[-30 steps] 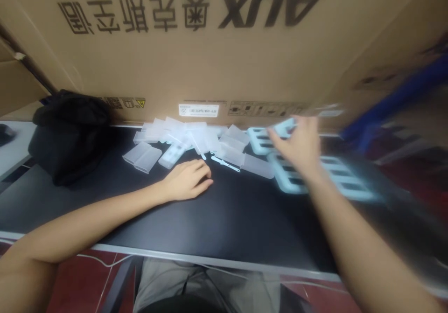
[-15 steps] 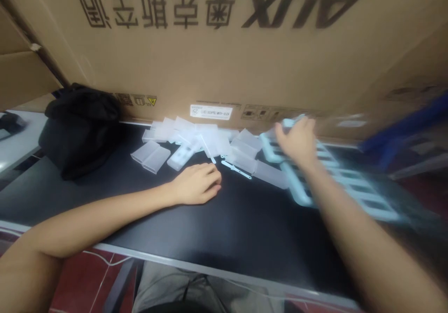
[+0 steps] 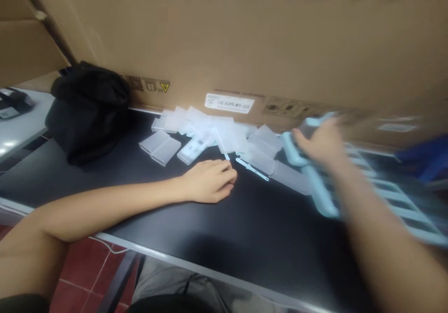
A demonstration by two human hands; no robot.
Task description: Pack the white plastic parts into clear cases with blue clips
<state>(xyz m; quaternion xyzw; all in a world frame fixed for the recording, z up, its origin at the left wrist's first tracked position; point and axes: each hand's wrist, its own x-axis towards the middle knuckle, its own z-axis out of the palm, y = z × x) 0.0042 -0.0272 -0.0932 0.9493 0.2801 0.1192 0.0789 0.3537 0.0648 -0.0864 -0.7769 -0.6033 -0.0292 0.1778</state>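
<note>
My left hand (image 3: pixel 210 182) rests on the black table (image 3: pixel 217 238), fingers loosely curled with nothing in them, just in front of a heap of translucent plastic covers (image 3: pixel 210 133). A thin pale blue stick (image 3: pixel 252 170) lies right of its fingertips. My right hand (image 3: pixel 324 142) is blurred by motion and closed on the end of a pale blue slotted tray (image 3: pixel 297 152). A second pale blue tray (image 3: pixel 385 201) lies under my right forearm.
A large brown cardboard box (image 3: pixel 245 47) stands along the back of the table. A black bag (image 3: pixel 89 110) sits at the left. A white table (image 3: pixel 17 128) adjoins on the far left. Something blue (image 3: pixel 427 156) is at the right edge.
The view has shifted, so everything sits further right and lower. My right hand with the blue tray has moved a little right. My left hand stays resting on the table.
</note>
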